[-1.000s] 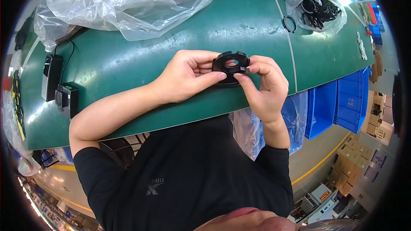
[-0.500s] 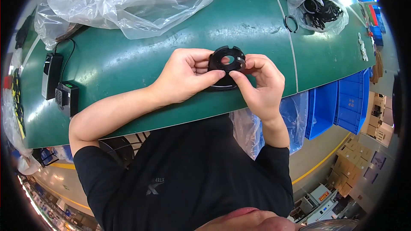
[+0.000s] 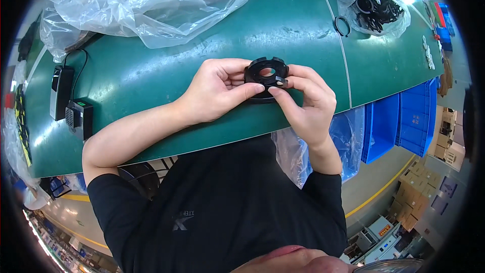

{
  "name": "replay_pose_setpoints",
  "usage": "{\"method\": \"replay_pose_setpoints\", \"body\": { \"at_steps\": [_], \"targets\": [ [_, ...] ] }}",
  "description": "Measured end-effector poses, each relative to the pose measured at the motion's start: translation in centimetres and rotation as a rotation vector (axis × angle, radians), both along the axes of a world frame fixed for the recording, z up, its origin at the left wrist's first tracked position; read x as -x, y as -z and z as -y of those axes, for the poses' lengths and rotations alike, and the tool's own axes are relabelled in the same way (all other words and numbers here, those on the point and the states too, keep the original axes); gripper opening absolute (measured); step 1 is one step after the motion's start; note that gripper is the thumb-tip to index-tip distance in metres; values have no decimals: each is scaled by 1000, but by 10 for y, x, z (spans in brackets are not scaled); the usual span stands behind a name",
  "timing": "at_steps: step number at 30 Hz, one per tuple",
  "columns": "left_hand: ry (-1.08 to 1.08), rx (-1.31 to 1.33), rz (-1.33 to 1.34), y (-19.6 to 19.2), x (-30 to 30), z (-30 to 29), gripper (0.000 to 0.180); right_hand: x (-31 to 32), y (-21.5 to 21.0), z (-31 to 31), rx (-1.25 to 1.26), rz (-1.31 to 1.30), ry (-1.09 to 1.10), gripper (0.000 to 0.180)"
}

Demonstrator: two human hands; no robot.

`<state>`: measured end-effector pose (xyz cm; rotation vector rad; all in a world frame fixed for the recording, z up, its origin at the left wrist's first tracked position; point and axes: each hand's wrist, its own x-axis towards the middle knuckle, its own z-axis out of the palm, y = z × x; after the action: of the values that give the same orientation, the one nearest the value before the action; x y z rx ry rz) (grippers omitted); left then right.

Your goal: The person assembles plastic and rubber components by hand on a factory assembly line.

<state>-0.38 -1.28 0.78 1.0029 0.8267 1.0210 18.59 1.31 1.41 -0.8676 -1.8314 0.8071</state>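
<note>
Both my hands hold a black notched ring-shaped part [image 3: 256,69] with a round hole in its middle, tilted above the green table. My left hand [image 3: 217,91] is closed on its left side, thumb at the near edge and the other fingers partly behind it. On the right side, my right hand [image 3: 308,101] pinches the part, its thumb close to the left thumb. A black rounded surface shows just below the part, between the thumbs and the table; whether it belongs to the same piece I cannot tell.
On the green table [image 3: 166,76] lie a large clear plastic bag [image 3: 166,10], a thin black ring [image 3: 342,26] and a bag of black parts [image 3: 376,12]. At the left stand a black-and-silver device [image 3: 61,92] and a small black box [image 3: 79,117]. Blue crates [image 3: 381,131] sit beyond the right edge.
The notched part has tipped to a flatter angle between my hands. My right fingers have shifted slightly along its right side.
</note>
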Motion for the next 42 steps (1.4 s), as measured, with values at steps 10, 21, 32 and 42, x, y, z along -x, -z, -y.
{"method": "replay_pose_setpoints", "body": {
  "at_steps": [10, 21, 32, 42],
  "targets": [
    [0, -35, -47, 2, 0, 0, 27, -1, 3, -2, -148, 72, -11, 21],
    [-37, 42, 38, -3, 0, -3, 26, 11, -8, 4, 494, -305, 3, 27],
    [-67, 57, 31, -4, 0, -5, 27, 7, 0, -2, 548, -265, -48, 25],
    [11, -68, 72, 3, -2, -1, 40, -1, -6, -7, 391, -277, -69, 14]
  ]
}}
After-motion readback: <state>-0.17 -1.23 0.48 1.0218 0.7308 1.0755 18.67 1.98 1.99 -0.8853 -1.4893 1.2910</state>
